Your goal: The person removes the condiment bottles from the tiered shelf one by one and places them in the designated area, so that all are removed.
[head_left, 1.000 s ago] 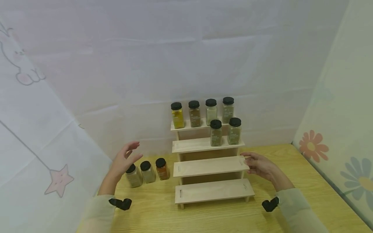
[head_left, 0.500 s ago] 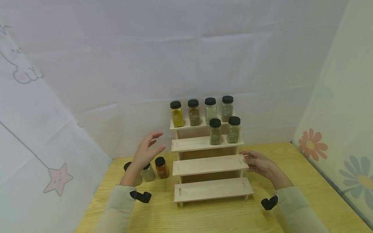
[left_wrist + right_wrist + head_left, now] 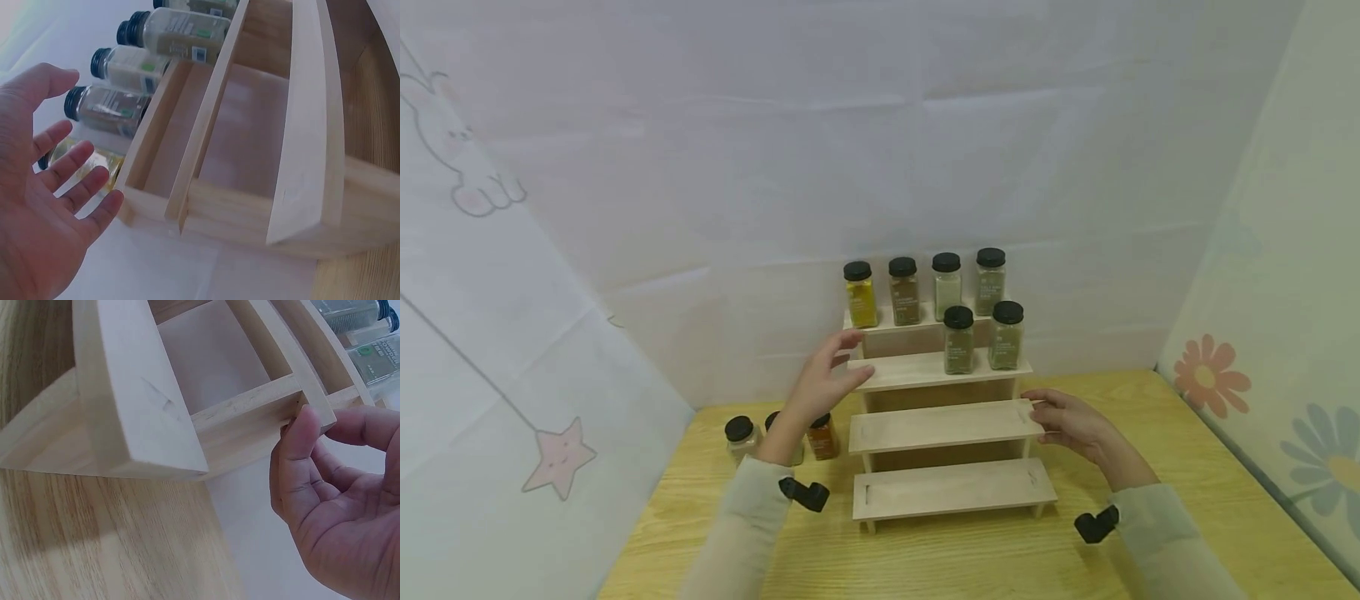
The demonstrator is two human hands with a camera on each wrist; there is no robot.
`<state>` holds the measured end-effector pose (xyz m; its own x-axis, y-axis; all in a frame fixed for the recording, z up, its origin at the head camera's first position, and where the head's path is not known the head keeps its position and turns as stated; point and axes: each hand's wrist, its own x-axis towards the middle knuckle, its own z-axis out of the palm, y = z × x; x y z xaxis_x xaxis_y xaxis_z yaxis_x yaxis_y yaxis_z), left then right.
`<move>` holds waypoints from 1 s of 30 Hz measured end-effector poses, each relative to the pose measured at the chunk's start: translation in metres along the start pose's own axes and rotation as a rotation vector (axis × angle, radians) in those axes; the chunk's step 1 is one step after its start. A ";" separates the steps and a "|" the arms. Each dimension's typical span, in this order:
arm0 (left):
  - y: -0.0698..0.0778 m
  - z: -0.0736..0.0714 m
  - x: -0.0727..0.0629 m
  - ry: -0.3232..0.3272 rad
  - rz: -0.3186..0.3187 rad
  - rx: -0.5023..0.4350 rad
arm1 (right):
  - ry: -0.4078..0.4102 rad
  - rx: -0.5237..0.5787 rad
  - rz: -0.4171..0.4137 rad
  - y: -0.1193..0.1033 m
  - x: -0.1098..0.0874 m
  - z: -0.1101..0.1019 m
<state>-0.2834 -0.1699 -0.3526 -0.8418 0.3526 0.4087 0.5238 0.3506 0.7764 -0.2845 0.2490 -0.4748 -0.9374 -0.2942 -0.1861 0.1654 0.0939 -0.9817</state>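
Observation:
A four-step wooden spice rack (image 3: 951,492) stands on the table. Along its top step sits a row of black-lidded spice jars, the yellow jar (image 3: 862,304) at the left end. Two greenish jars, one of them the right-hand jar (image 3: 1006,340), are on the step below. My left hand (image 3: 822,387) is empty, fingers spread, beside the left end of that second step; the left wrist view shows the palm (image 3: 37,231) facing the rack. With thumb and fingers, my right hand (image 3: 1075,429) pinches the right end of the step (image 3: 315,412) under it.
On the table left of the rack stand more spice jars: a pale jar (image 3: 741,437), another partly behind my left wrist, and a red-orange jar (image 3: 822,440). White cloth (image 3: 760,167) hangs behind, and a flower-printed panel (image 3: 1285,333) borders the right.
My left hand has moved right and up, from over the jars on the table to the rack's left side. The right hand keeps its grip on the rack; the jars stay put.

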 end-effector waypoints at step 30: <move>0.015 0.051 0.039 -0.050 0.033 -0.175 | -0.056 0.059 0.001 -0.002 0.000 -0.003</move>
<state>-0.3019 -0.1063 -0.3495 -0.8148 0.4055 0.4143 0.5165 0.1834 0.8364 -0.2854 0.2519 -0.4729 -0.9188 -0.3474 -0.1872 0.1856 0.0383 -0.9819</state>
